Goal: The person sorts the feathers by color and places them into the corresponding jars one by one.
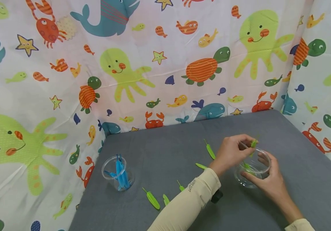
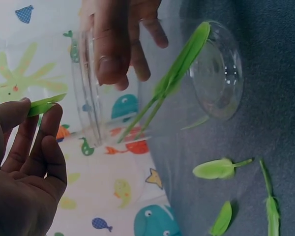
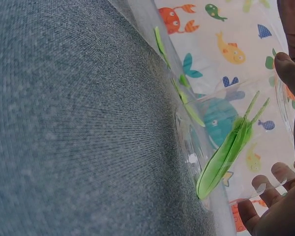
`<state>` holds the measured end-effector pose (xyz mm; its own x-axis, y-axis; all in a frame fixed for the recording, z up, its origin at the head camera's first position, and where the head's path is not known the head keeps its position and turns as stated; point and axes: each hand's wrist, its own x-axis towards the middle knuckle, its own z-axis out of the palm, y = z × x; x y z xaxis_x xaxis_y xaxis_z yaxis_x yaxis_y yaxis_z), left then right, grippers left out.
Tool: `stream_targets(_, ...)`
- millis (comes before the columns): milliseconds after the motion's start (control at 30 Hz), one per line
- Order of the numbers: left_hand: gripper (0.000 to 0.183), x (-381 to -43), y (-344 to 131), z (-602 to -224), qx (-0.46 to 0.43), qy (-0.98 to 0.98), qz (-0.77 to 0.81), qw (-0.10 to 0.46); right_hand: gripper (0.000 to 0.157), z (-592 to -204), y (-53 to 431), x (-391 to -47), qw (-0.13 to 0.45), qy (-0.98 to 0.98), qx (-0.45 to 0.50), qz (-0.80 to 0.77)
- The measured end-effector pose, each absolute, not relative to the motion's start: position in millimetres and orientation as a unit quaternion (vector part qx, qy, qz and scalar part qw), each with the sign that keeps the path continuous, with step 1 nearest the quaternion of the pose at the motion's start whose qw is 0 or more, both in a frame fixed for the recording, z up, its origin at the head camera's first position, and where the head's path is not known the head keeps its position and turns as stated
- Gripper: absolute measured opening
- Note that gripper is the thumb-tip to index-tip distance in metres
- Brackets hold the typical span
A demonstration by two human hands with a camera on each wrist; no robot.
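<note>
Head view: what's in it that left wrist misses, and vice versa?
Only head: blue feathers in their cup, both sleeves.
Only left wrist: the feathers in the jar clearly distinguishable as a pair, with two quills.
Both: left hand pinching a green feather, right hand holding the jar, loose green feathers on the table.

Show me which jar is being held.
The jar with green feathers inside, on the right: the right hand grips it. The other jar, holding blue feathers, stands untouched on the left.
</note>
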<state>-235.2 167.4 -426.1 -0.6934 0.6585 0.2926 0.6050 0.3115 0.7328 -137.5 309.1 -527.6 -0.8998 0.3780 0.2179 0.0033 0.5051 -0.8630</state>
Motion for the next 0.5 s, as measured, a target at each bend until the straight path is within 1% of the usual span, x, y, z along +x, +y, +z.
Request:
stream_targets(233, 0.025, -234, 164, -431, 0.379, 0.796, 0.47, 0.04, 0.114, -529, 309, -138, 0.192, -0.84, -0.111, 0.495)
stream_targets(500, 0.018, -250, 146, -432, 0.315, 0.787, 0.531, -0.003, 0.111, -531, 309, -138, 0.206, -0.837, -0.113, 0.494)
